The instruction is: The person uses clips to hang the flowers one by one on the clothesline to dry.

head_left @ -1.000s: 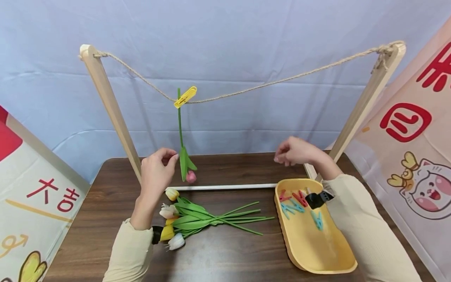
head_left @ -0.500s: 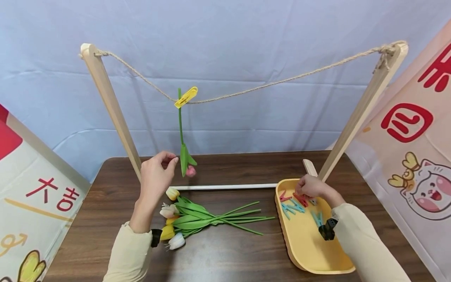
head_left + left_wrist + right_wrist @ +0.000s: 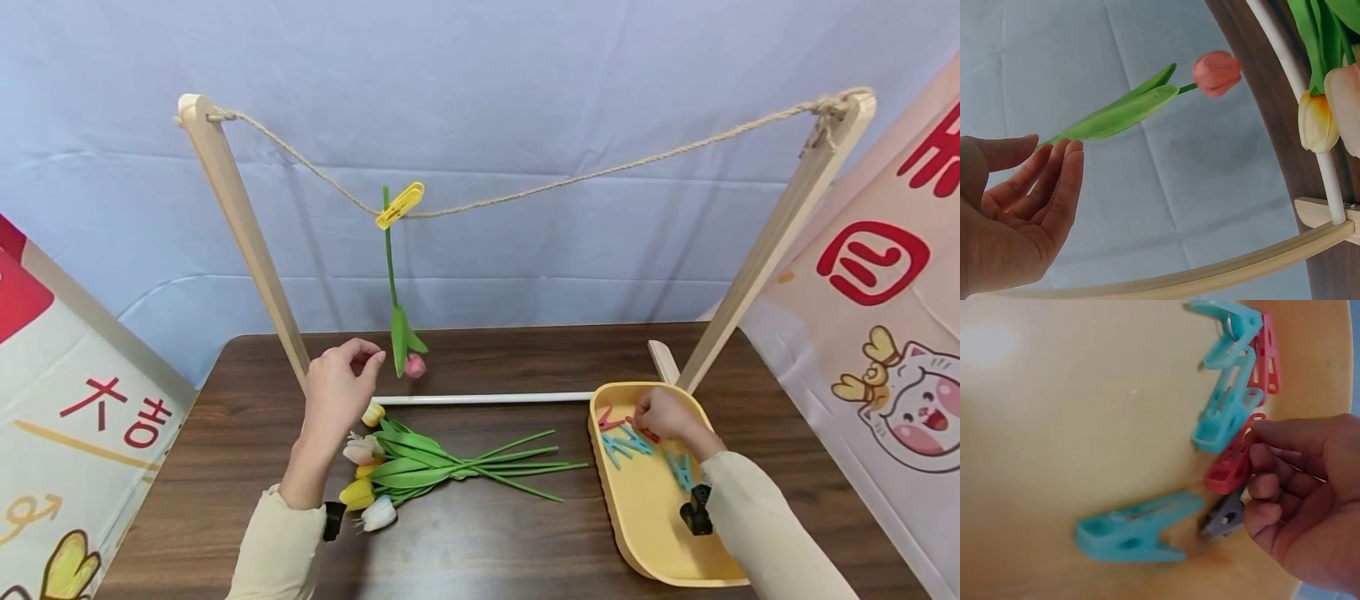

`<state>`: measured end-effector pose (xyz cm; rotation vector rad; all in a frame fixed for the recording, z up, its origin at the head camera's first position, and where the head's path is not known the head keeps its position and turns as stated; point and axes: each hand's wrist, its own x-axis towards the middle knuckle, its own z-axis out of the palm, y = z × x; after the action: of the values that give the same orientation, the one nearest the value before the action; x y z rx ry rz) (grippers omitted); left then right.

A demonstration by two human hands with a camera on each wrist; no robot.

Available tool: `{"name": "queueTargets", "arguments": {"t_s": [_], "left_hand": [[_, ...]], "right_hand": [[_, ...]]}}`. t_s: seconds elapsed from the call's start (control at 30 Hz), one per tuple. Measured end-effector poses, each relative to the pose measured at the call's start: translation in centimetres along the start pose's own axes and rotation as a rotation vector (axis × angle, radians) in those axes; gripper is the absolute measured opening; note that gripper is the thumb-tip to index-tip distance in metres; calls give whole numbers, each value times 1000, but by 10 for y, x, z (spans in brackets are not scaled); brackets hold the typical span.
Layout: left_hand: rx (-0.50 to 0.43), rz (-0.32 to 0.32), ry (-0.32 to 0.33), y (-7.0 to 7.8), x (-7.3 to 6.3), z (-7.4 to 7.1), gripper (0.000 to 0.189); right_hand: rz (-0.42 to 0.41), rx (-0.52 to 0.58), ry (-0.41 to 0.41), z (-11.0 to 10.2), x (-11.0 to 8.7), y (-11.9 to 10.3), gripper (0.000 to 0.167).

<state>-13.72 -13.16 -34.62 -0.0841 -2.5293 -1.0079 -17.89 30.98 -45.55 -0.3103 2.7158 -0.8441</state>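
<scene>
A pink tulip [image 3: 400,337] hangs head down from the rope [image 3: 555,192], clipped by a yellow clothespin [image 3: 401,205]. My left hand [image 3: 337,383] hovers just left of its leaves. In the left wrist view its fingers are loosely bent, the thumb apart from them, with nothing held. Inside the yellow tray [image 3: 660,542], my right hand [image 3: 667,414] pinches the end of a red clothespin [image 3: 1229,469] between thumb and index finger. Close to it lie a grey clothespin [image 3: 1222,515], several turquoise clothespins [image 3: 1129,531] and another red one.
Several tulips [image 3: 420,467] lie bundled on the dark wooden table [image 3: 480,550], white and yellow heads leftward. Two wooden posts, left [image 3: 243,233] and right [image 3: 780,242], carry the rope. A white rod [image 3: 487,398] crosses low between them.
My right hand has come down from above the table's back into the tray and onto the red clothespin. My left hand has dropped slightly beside the tulip, which has swung a little.
</scene>
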Motion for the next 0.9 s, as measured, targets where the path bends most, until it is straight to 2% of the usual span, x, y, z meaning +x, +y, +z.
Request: {"name": "queueTargets", "arguments": {"t_s": [0.17, 0.27, 0.37, 0.47, 0.57, 0.7, 0.8, 0.9], "left_hand": [[-5, -10, -16, 2, -5, 7, 10], [-9, 17, -31, 6, -7, 14, 8], [-14, 43, -64, 14, -10, 25, 8], [-10, 74, -117, 26, -13, 38, 7], [-11, 134, -197, 39, -17, 51, 7], [-19, 219, -346, 54, -21, 67, 12], [-30, 246, -447, 63, -24, 75, 18], [-50, 262, -489, 69, -26, 79, 20]], "right_hand": [[23, 103, -80, -21, -4, -13, 24], [29, 210, -121, -41, -4, -31, 17], [-12, 251, -132, -59, -3, -55, 10], [-100, 263, -155, -69, -2, -81, 6], [-208, 246, -180, -70, 2, -106, 4], [-339, 246, -219, -60, 8, -136, 7], [-394, 289, -261, -51, 9, -154, 8], [-426, 294, -287, -42, 10, -169, 9]]}}
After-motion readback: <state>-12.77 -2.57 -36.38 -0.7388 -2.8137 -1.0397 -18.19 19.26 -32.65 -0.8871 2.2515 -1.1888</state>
